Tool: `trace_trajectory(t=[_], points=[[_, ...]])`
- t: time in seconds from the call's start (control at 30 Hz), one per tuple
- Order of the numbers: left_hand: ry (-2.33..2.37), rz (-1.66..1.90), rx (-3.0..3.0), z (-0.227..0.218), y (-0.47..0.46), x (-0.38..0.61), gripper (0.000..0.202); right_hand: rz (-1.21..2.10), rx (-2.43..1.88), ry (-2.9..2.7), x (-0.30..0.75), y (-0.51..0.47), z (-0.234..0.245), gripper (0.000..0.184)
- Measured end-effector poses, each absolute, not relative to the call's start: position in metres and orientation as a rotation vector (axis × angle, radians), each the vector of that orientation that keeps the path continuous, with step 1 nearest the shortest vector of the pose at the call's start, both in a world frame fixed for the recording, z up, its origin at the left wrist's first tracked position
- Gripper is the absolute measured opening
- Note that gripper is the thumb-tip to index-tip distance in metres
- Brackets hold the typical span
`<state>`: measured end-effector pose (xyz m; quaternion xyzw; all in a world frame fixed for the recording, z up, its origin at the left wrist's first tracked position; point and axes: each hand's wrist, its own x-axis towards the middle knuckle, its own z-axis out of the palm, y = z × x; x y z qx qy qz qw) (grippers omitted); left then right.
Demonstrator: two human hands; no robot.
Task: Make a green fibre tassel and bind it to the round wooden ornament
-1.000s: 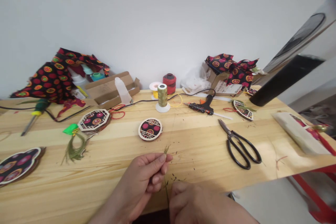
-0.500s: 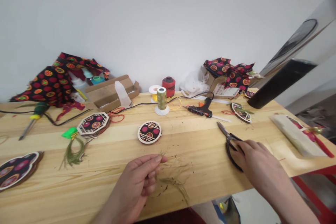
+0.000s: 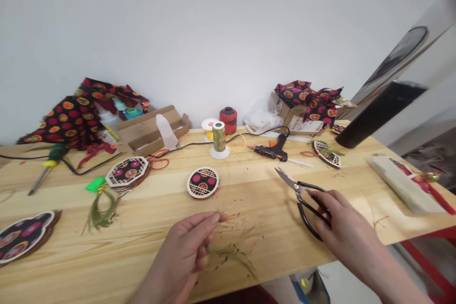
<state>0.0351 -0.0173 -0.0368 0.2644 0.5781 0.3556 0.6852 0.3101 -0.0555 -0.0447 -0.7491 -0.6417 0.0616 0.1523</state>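
Observation:
My right hand [image 3: 344, 225] grips the black handles of the scissors [image 3: 294, 184], whose blade tips point up and left above the table. The two handles are spread apart. My left hand [image 3: 190, 242] is closed in a pinch, with a fine wisp of thread showing at the thumb and fingertip. Loose green thread clippings [image 3: 237, 251] lie on the wood just right of that hand. Beyond it rests a round wood-framed ornament [image 3: 203, 182] with dark patterned fabric. A spool of green thread [image 3: 219, 137] stands upright farther back.
A black glue gun [image 3: 272, 149] lies behind the scissors. At left are an octagonal ornament [image 3: 128, 172] with a green tassel [image 3: 100, 211], a screwdriver [image 3: 46, 171] and a cardboard box [image 3: 142, 133]. A black cylinder [image 3: 379, 114] leans at right, near a pale wrapped pouch [image 3: 399, 185].
My right hand has raised the scissors and shifted them left, and their handles have spread. My left hand stays pinched in nearly the same place.

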Motion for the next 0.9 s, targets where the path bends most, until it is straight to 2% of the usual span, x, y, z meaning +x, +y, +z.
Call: trace_trajectory(t=[0.1, 0.17, 0.23, 0.33, 0.4, 0.57, 0.9], points=[[1.313, 0.821, 0.589, -0.033, -0.018, 0.037, 0.026, 0.675, -1.713, -1.84, 0.279, -0.056, -0.027, 0.022], [1.312, 0.84, 0.59, -0.031, -0.018, 0.038, 0.03, 0.96, -1.54, -1.781, 0.26, -0.057, -0.015, 0.027], [1.315, 0.853, 0.598, -0.029, -0.019, 0.038, 0.033, 1.126, -1.493, -1.755, 0.246, -0.058, -0.006, 0.031], [1.333, 0.846, 0.621, -0.032, -0.019, 0.034, 0.031, 1.312, -1.538, -1.813, 0.237, -0.058, -0.001, 0.014], [1.339, 0.834, 0.657, -0.034, -0.02, 0.031, 0.029, 1.348, -1.579, -1.889, 0.237, -0.056, -0.003, 0.006], [1.315, 0.816, 0.761, -0.034, -0.023, 0.029, 0.029, 1.274, -1.615, -1.984, 0.237, -0.049, -0.011, 0.019], [1.263, 0.813, 0.921, -0.029, -0.022, 0.033, 0.022, 1.34, -1.551, -1.992, 0.23, -0.041, -0.012, 0.018]])
